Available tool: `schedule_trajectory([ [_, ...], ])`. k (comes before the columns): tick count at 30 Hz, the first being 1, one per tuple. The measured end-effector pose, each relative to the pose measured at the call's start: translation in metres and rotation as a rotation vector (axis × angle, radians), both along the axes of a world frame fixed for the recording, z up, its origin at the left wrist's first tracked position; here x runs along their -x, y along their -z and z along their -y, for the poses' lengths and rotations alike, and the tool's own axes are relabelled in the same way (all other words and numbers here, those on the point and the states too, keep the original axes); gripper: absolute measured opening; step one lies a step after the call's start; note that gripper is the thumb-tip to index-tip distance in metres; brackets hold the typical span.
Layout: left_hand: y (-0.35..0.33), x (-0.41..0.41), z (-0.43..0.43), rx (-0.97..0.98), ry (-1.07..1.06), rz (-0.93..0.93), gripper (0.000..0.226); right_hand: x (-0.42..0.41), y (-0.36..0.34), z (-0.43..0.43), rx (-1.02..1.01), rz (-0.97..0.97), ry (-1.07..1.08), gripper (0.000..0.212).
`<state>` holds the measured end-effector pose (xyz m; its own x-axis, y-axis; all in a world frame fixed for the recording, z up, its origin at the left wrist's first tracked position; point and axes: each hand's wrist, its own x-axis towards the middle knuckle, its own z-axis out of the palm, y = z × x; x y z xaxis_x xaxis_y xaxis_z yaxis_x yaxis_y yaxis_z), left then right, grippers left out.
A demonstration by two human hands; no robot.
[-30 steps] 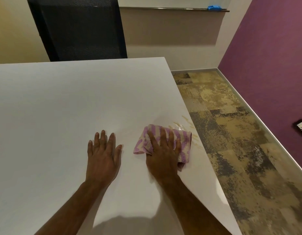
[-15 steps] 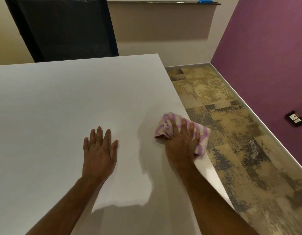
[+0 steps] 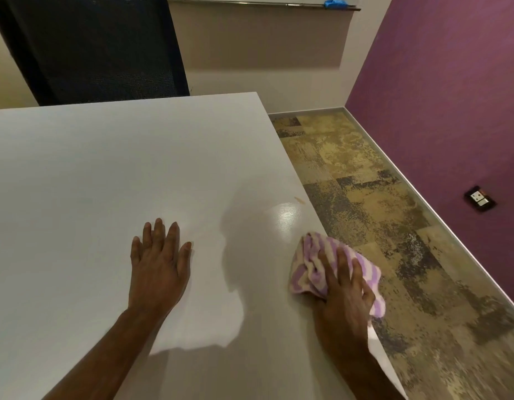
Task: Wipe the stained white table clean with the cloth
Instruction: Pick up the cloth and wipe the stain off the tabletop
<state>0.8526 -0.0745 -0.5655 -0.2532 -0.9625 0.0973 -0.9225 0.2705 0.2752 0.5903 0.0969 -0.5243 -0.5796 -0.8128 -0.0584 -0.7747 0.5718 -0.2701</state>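
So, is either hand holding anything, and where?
Right hand presses the cloth, fingers spread over its near right part; no clear grip. Left hand lies flat on the table, holding nothing.

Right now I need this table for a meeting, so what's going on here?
A person is wiping the white table with a purple-striped cloth. The right hand presses the bunched cloth at the table's right edge, part of it hanging over. The left hand lies flat on the table. A small brown streak beyond the cloth is not yet wiped.
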Motion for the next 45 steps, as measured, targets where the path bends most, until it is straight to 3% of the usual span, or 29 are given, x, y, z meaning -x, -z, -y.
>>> schedule_trajectory([
  [4,0.001,0.000,0.002,-0.018,0.013,-0.020,0.067,-0.021,0.003,-0.016,0.057,-0.032,-0.189,0.094],
  [9,0.002,0.001,0.006,-0.031,0.019,-0.057,0.066,-0.069,0.011,-0.015,0.088,-0.082,-0.394,0.069],
  [14,-0.002,0.001,0.010,-0.052,0.037,-0.100,0.067,-0.103,0.014,0.014,-0.016,-0.088,-0.479,0.090],
  [20,-0.010,0.008,0.019,-0.080,0.055,-0.226,0.067,-0.125,0.009,0.066,-0.074,-0.125,-0.447,0.100],
  [26,-0.011,0.015,0.029,-0.126,0.061,-0.273,0.070,-0.130,0.014,0.111,0.020,-0.117,-0.375,0.092],
  [35,-0.006,0.025,0.037,-0.090,0.124,-0.188,0.067,-0.107,0.026,0.158,0.178,-0.112,-0.280,0.068],
  [45,-0.004,0.026,0.039,-0.040,0.165,-0.061,0.070,-0.049,0.028,0.198,0.085,-0.100,-0.235,0.081],
])
